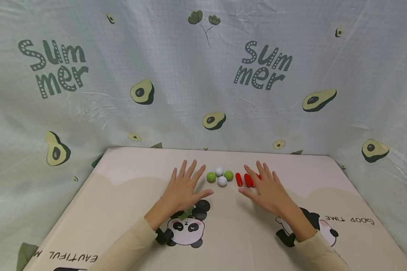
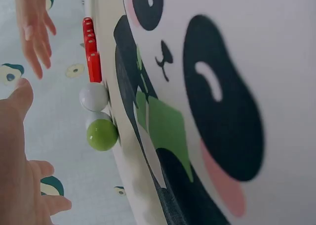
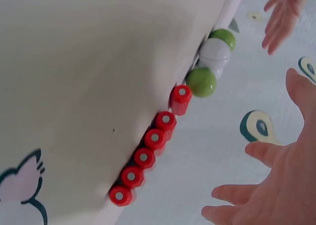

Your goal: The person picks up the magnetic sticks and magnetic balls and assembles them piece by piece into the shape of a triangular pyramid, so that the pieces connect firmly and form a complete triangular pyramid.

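Balls (image 1: 220,177) and red pegs (image 1: 244,180) sit at frame centre, between two flat hands.
Left hand (image 1: 184,188) and right hand (image 1: 265,188) lie released, fingers spread, grasping nothing; a careless nudge could likely roll the balls across the surface (image 1: 128,195).

Six red pegs (image 3: 149,158) line up beside green and white balls (image 3: 209,67), right hand (image 3: 276,185) spread nearby.

Avocado-print cloth backdrop (image 1: 203,75); panda-print table mat (image 1: 230,233).
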### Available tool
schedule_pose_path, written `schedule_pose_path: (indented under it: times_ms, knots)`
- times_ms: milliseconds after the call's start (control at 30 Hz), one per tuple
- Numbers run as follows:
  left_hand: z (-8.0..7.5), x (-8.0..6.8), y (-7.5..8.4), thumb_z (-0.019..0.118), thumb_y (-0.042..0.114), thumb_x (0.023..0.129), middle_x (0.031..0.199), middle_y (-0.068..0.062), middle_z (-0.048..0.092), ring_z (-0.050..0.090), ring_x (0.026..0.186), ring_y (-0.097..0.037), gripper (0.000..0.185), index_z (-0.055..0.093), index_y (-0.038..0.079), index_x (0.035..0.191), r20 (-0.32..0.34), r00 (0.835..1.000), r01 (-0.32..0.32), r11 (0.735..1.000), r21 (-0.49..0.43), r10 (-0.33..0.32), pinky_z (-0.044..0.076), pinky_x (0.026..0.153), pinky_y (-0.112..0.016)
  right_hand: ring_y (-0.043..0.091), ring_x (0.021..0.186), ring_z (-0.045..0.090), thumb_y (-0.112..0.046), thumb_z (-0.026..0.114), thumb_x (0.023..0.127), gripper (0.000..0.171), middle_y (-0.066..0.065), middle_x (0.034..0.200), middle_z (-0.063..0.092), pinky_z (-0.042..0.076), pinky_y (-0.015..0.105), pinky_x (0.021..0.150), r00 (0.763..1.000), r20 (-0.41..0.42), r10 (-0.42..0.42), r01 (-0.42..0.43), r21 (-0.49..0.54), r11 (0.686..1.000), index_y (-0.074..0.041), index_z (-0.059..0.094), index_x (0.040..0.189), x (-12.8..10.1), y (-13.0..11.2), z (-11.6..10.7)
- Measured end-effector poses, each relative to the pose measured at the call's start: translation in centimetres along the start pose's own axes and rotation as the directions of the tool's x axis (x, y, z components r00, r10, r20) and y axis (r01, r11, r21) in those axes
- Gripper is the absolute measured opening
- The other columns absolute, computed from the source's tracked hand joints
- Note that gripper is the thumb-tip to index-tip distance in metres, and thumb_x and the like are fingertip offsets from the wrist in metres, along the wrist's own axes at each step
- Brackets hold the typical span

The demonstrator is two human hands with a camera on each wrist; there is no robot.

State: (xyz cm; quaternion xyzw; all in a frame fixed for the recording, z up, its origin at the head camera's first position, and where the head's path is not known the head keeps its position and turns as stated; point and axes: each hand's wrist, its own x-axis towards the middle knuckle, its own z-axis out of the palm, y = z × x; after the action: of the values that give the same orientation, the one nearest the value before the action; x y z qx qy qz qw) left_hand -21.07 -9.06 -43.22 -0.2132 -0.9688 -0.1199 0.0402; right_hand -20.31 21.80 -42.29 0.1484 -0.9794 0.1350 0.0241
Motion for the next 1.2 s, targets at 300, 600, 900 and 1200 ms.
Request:
schedule_pose_path:
  times_ms: [300, 600, 900, 1200]
  knots:
    - [0.3, 1.5, -0.6, 0.045, 0.078, 0.094, 0.174, -0.012, 0.015, 0.008, 0.160, -0.045, 0.092, 0.022, 0.026, 0.166, 0.036, 0.999, 0.009, 1.000, -0.011, -0.009, 0.015, 0.123, -0.070, 0.054, 0.156, 0.012, -0.064, 0.054, 0.098, 0.083, 0.027, 0.170, 0.016, 0.015, 0.075, 0.120, 1.000, 0.015, 0.018, -0.018, 0.005, 1.000, -0.020, 0.028, 0.164, 0.5, 1.6, -0.4]
    - [0.8, 3.3, -1.1, 0.050, 0.074, 0.095, 0.173, -0.015, 0.019, 0.014, 0.159, -0.048, 0.089, 0.027, 0.023, 0.165, 0.050, 0.999, 0.016, 0.998, -0.069, -0.013, 0.019, 0.122, -0.069, 0.058, 0.153, 0.016, -0.059, 0.053, 0.100, 0.080, 0.032, 0.168, 0.019, 0.017, 0.075, 0.118, 0.999, 0.023, 0.037, -0.038, 0.027, 0.999, -0.016, 0.029, 0.163, 0.5, 3.0, -0.7]
    - [0.9, 4.5, -1.2, 0.053, 0.069, 0.096, 0.172, -0.015, 0.023, 0.019, 0.158, -0.045, 0.089, 0.025, 0.021, 0.165, 0.097, 0.995, 0.007, 0.988, -0.151, 0.008, 0.022, 0.124, -0.064, 0.059, 0.150, 0.021, -0.048, 0.053, 0.104, 0.074, 0.036, 0.164, 0.024, 0.024, 0.075, 0.116, 0.998, 0.035, 0.057, -0.059, 0.053, 0.997, -0.008, 0.029, 0.162, 1.1, 5.3, -1.0]
    - [1.0, 5.3, -1.3, 0.066, 0.056, 0.096, 0.168, -0.016, 0.032, 0.034, 0.154, -0.037, 0.088, 0.026, 0.018, 0.165, 0.086, 0.996, -0.006, 0.951, -0.309, 0.034, 0.033, 0.122, -0.057, 0.057, 0.147, 0.029, -0.043, 0.051, 0.106, 0.072, 0.037, 0.162, 0.027, 0.033, 0.079, 0.106, 0.989, 0.105, 0.103, -0.111, 0.079, 0.991, -0.003, 0.027, 0.161, 2.1, 7.8, -1.5]
